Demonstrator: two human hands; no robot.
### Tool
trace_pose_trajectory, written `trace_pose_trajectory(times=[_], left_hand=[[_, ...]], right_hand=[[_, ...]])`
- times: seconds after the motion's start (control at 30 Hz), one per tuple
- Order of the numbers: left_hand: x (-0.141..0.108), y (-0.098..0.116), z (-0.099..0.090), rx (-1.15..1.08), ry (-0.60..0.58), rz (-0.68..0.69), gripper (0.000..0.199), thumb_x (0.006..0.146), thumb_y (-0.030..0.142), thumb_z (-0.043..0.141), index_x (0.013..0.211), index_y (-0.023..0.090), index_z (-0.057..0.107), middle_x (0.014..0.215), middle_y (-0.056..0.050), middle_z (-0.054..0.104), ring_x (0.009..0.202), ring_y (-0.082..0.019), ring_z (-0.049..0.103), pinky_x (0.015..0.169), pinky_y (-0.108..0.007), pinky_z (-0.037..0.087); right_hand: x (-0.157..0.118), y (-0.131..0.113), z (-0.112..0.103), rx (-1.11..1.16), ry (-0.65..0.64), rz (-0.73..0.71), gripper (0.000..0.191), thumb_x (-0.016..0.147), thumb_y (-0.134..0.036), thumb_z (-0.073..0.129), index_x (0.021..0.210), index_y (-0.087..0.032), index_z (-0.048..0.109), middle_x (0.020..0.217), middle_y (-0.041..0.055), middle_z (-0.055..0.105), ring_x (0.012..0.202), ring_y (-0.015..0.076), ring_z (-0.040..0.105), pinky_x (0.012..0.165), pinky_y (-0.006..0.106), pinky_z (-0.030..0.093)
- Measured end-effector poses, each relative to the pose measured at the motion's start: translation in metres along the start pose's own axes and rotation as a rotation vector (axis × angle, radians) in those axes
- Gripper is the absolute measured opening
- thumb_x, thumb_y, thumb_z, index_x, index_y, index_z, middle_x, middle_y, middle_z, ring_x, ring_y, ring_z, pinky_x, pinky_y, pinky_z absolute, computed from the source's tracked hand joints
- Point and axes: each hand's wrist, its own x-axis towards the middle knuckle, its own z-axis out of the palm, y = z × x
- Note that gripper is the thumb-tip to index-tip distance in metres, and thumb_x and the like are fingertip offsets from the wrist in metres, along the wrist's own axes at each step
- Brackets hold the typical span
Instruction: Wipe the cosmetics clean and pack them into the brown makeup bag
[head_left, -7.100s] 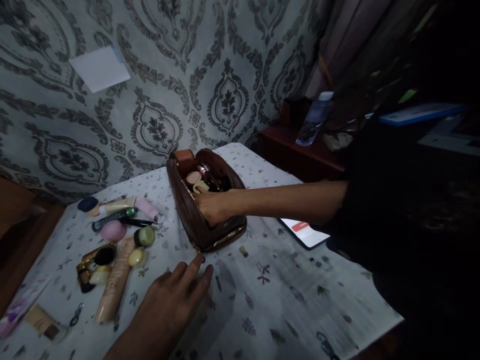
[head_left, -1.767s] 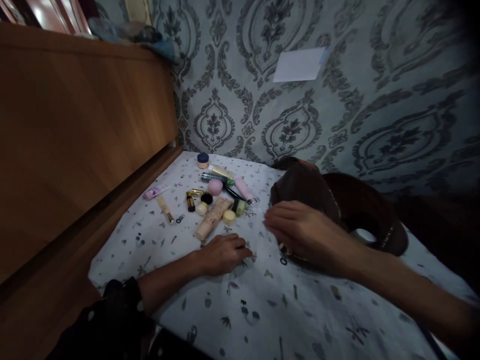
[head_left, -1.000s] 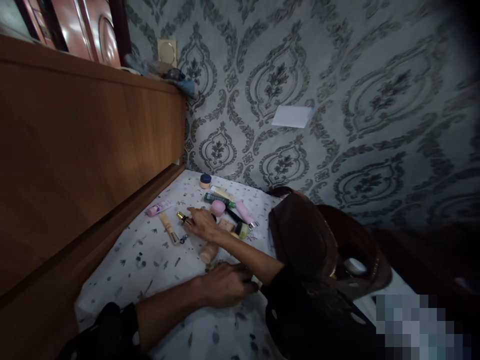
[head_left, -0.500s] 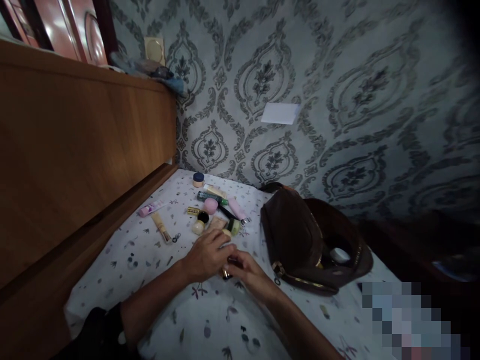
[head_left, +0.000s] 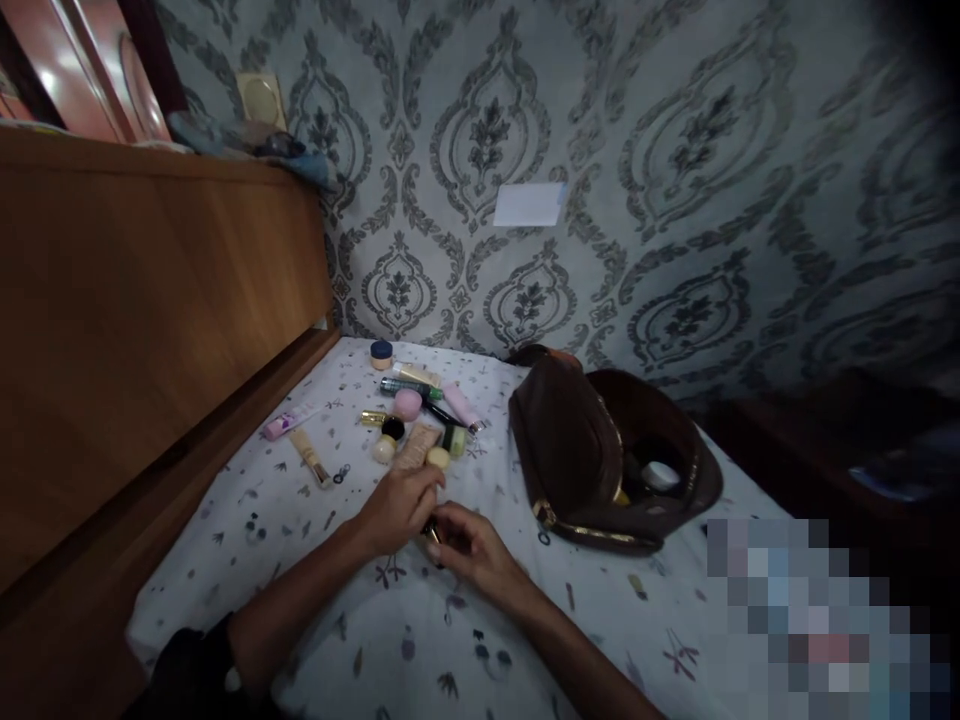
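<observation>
Low over the bed, both hands meet at a small black-and-gold cosmetic tube (head_left: 433, 533). My right hand (head_left: 476, 545) is closed on it, pinching it between thumb and fingers. My left hand (head_left: 397, 508) is closed at the tube's upper end, its fingers curled and their tips partly hidden. Just beyond the left fingers are a beige tube (head_left: 418, 445), a round pale-yellow jar (head_left: 438, 458) and a green-and-black item (head_left: 454, 440). A white-topped jar (head_left: 384, 450), a dark round lid (head_left: 392, 428) and a pink round container (head_left: 407, 404) lie behind these.
Right of the hands stands an unzipped brown bag (head_left: 570, 460) with a white-lidded item (head_left: 660, 476) inside. Several tubes lie around, including a gold-capped tube (head_left: 309, 458) and a pink tube (head_left: 460, 407). A wooden panel (head_left: 165, 300) borders the bed's left; patterned wallpaper (head_left: 420, 200) rises behind.
The view has shifted slightly. My hands have drawn back a little from the cosmetics, uncovering more of the beige tube and yellow jar. The right fingers have spread a bit around the black-and-gold tube.
</observation>
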Motion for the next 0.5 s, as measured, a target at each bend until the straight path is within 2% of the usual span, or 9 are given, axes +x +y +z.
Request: trace_pose_trajectory(times=[0.1,0.2,0.3,0.43,0.5], left_hand=[[0.0,0.004,-0.002,-0.132,0.067,-0.091,0.025,0.093,0.021,0.037,0.094,0.017,0.062,0.075,-0.003,0.063,0.071,-0.018,0.059,0.069,-0.029,0.045],[0.001,0.008,0.0,-0.238,0.146,-0.2,0.029,0.097,0.029,0.035,0.098,0.016,0.062,0.077,-0.002,0.061,0.071,-0.017,0.057,0.07,-0.028,0.044],[0.002,0.012,0.004,-0.301,0.187,-0.258,0.031,0.1,0.033,0.034,0.099,0.017,0.06,0.086,-0.003,0.063,0.081,-0.017,0.059,0.075,-0.028,0.045],[-0.001,0.014,0.013,-0.204,0.175,-0.172,0.031,0.102,0.033,0.032,0.104,0.017,0.058,0.097,-0.006,0.063,0.094,-0.019,0.059,0.086,-0.031,0.046],[-0.003,0.013,0.018,-0.123,0.136,-0.103,0.031,0.102,0.033,0.032,0.11,0.017,0.057,0.102,-0.008,0.063,0.099,-0.02,0.058,0.09,-0.034,0.046]], right_hand=[[-0.001,0.0,0.003,0.019,0.057,0.01,0.038,0.073,-0.043,0.077,0.101,-0.019,0.07,0.073,-0.0022,0.056,0.067,0.0132,0.048,0.065,0.027,0.041],[-0.001,0.003,0.003,0.079,0.1,0.04,0.04,0.07,-0.041,0.081,0.102,-0.018,0.07,0.077,-0.0009,0.063,0.071,0.0138,0.054,0.069,0.028,0.044],[0.001,0.003,0.003,0.158,0.12,0.093,0.041,0.069,-0.042,0.082,0.099,-0.018,0.07,0.08,0.0006,0.067,0.073,0.0146,0.059,0.07,0.028,0.046],[0.005,0.002,0.001,0.292,0.167,0.08,0.038,0.065,-0.042,0.085,0.089,-0.018,0.068,0.082,0.0007,0.068,0.076,0.015,0.061,0.073,0.029,0.049],[0.006,0.003,0.0,0.339,0.217,0.049,0.04,0.061,-0.04,0.087,0.089,-0.019,0.067,0.085,0.0004,0.068,0.08,0.0156,0.061,0.077,0.03,0.05]])
